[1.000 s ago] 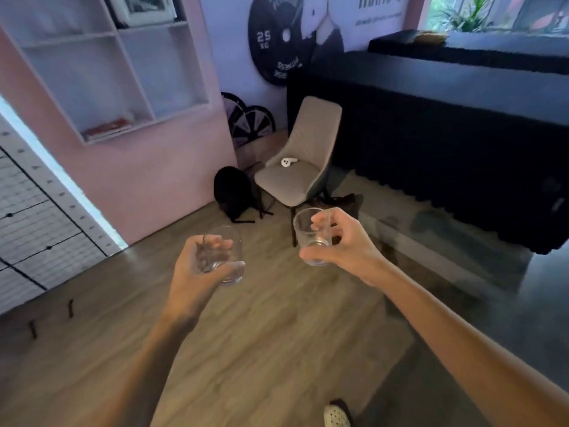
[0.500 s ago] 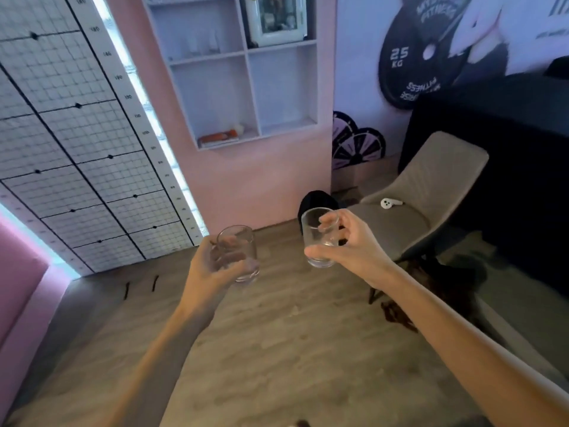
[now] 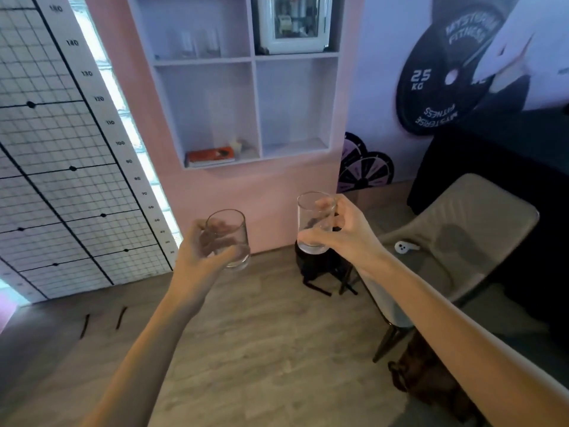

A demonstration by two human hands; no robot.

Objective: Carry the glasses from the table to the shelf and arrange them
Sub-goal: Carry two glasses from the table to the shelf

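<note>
Two clear, smooth cylindrical glasses, held upright with mouths up above the wood-grain floor: the left hand (image 3: 197,257) fingers wrap one glass (image 3: 229,238), the right hand (image 3: 341,234) fingers clamp another (image 3: 314,223), facing a white cubby shelf (image 3: 254,97).

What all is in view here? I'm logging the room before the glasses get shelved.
carried glasses: 2, clear, one in each hand
wall shelf: 1, white, four cubbies, on the pink wall ahead
shelved glasses: blurred, count unclear, clear, top-left cubby
framed case: 1, white, top-right cubby
book: 1, orange, bottom-left cubby
height chart: 1, white with black grid, left wall
chair: 1, beige, right
small device: 1, white, on the chair seat
bag: 1, black, floor by the chair
weight-plate mural: 1, black, right wall
left hand: 1, around a glass
right hand: 1, around the other glass
</note>
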